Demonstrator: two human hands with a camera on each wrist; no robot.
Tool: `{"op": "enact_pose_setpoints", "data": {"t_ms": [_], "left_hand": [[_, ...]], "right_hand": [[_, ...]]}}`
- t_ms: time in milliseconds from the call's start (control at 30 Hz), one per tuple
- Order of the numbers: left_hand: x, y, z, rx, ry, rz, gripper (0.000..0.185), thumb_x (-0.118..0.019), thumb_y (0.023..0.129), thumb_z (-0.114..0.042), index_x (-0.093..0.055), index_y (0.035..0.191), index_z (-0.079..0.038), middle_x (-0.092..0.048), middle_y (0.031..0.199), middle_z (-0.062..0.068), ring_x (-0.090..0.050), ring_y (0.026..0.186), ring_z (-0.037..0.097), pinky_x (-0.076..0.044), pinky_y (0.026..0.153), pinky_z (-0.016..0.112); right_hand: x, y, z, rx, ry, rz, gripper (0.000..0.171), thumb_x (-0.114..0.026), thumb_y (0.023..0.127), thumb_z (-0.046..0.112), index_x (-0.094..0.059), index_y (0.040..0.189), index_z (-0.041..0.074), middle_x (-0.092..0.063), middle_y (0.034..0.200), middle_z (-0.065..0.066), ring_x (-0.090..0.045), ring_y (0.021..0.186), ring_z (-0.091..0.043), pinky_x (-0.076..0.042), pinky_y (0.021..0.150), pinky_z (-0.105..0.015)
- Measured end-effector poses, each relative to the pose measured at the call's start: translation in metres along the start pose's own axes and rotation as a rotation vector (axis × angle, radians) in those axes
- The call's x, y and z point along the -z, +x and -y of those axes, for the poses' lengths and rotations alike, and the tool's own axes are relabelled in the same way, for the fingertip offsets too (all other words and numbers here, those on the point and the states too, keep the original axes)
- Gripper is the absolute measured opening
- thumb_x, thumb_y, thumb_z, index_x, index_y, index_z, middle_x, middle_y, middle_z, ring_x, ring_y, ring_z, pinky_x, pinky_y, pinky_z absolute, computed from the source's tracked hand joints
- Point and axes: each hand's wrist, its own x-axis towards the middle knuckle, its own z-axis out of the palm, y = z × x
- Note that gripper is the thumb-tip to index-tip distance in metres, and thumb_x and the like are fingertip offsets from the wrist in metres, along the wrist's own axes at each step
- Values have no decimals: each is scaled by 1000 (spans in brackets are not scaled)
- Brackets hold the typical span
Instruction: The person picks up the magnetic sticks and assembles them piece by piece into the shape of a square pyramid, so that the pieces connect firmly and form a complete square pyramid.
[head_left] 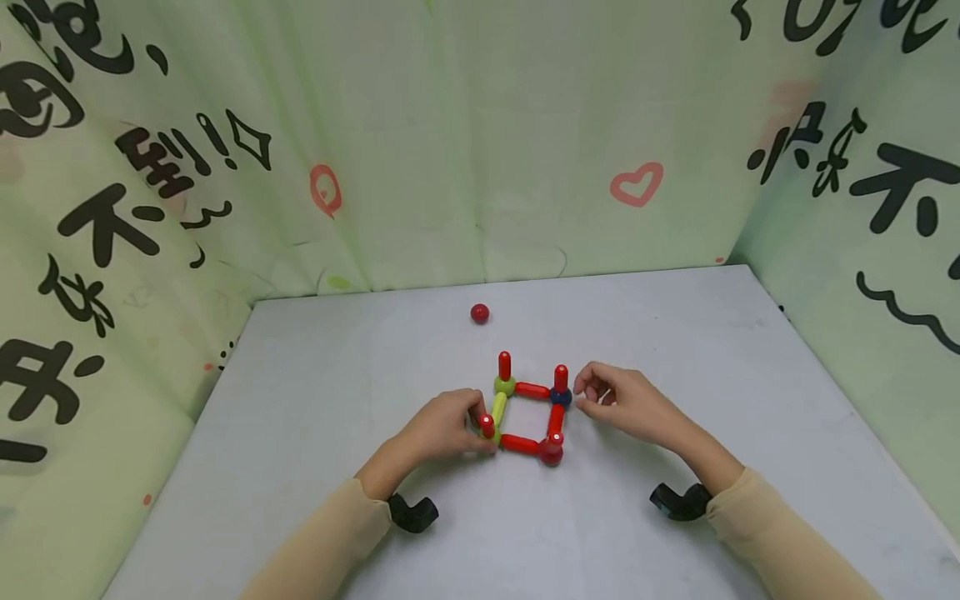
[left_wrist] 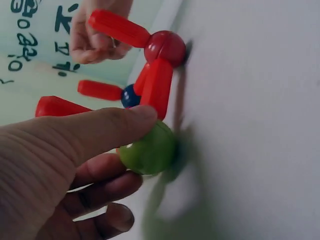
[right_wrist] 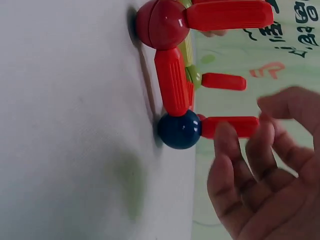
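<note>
Steadying a square rod-and-ball frame [head_left: 525, 412] at table centre.
Left hand [head_left: 442, 429] pinches the green ball [left_wrist: 148, 150] at the frame's 8 o'clock corner; right hand [head_left: 622, 400], fingers loosely curled and holding nothing, hovers just beside the upright red rod [head_left: 561, 377] on the blue ball [right_wrist: 179, 129], at 2 o'clock.

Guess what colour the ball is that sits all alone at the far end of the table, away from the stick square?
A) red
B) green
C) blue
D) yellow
A: the lone ball near the curtain is red and lies apart from the square frame of sticks and balls, which the left hand grips at its near-left corner.
</note>
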Motion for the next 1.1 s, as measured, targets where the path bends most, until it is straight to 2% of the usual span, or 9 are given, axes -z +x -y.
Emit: {"op": "enact_pose_setpoints", "data": {"t_ms": [100, 167, 300, 400, 567, 833, 1100], "left_hand": [[1, -6, -4, -29, -2, 40, 32, -91, 78, -28, -63, 90, -22, -65, 86, -7, -55, 76, 11, -46, 66, 25], [2, -9, -4, -66, -16, 60, 30, -91, 79, -26, -64, 93, -23, -66, 90, -6, -56, 75, 10, -47, 66, 25], [5, -10, 0, -166, -113, 90, 27, -85, 85, -14, -69, 106, -18, -68, 95, -3, -60, 75, 10, -52, 68, 24], [3, -8, 2, -221, -174, 111, 24, -82, 88, -9, -71, 109, -14, -68, 93, -4, -62, 76, 7, -54, 70, 23], [-2, -4, 2, -236, -200, 108, 19, -84, 88, -14, -70, 100, -17, -66, 88, -8, -61, 75, 5, -53, 69, 22], [-8, -3, -2, -185, -175, 77, 24, -88, 84, -23, -67, 95, -19, -62, 83, -8, -55, 65, 5, -48, 62, 21], [-14, 1, -6, -156, -133, -9, 32, -85, 87, -29, -64, 109, -17, -66, 99, -6, -56, 63, 6, -51, 62, 22]], "right_hand": [[1, -8, -6, 79, 69, 190, 16, -71, 94, 8, -66, 109, 12, -65, 93, 2, -62, 84, -14, -55, 76, -24], [1, -12, -8, 104, 118, 278, 20, -71, 94, 6, -66, 113, 12, -68, 100, -3, -63, 86, -13, -56, 78, -25], [0, -16, -5, 109, 186, 341, 27, -74, 92, 6, -65, 116, 12, -69, 109, -10, -67, 83, -14, -57, 76, -25], [-3, -17, 1, 93, 220, 342, 28, -78, 91, 11, -65, 115, 12, -70, 105, -11, -69, 80, -16, -57, 73, -26], [-9, -16, 6, 66, 233, 306, 21, -78, 92, 14, -68, 110, 14, -71, 101, -6, -72, 82, -21, -57, 71, -26], [-18, -11, 7, 71, 225, 274, 20, -72, 97, 15, -65, 115, 14, -70, 106, -3, -72, 86, -22, -60, 73, -31], [-31, -1, 13, 24, 196, 149, 23, -71, 98, 18, -65, 119, 8, -69, 110, -9, -69, 80, -15, -60, 66, -30]]}}
